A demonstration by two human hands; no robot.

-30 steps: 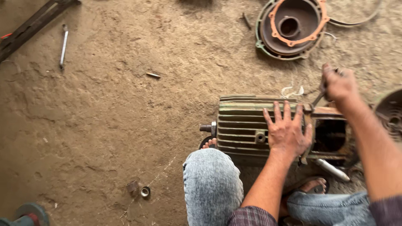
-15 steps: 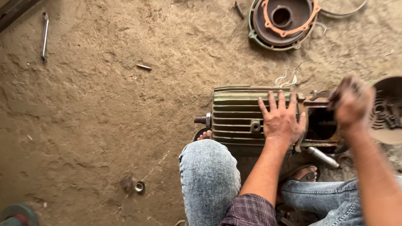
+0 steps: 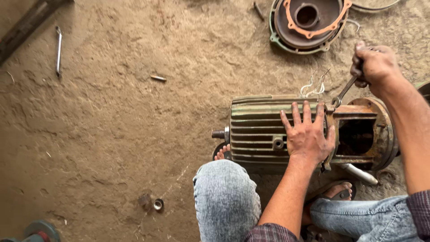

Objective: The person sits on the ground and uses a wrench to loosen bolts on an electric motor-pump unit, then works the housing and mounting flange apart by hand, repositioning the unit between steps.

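A green finned electric motor housing [image 3: 257, 130] lies on its side on the dirt floor, its short shaft [image 3: 218, 133] pointing left. My left hand [image 3: 307, 136] rests flat on top of the housing, fingers spread. My right hand [image 3: 375, 67] is closed around the handle of a wrench [image 3: 344, 92] whose head sits on a bolt at the motor's upper rim, beside the rusty open terminal box [image 3: 358, 134]. White wires [image 3: 314, 86] stick up behind the housing.
A round end cover with an orange gasket [image 3: 309, 20] lies at the top. A spanner [image 3: 58, 49] and a small bolt [image 3: 158, 78] lie on the dirt at left, and a small ring [image 3: 157, 205] below. My knees in jeans [image 3: 226, 201] flank the motor.
My right hand has swung the wrench from over the motor's right end up and away, to above the housing. My left hand has stayed pressed on the housing.
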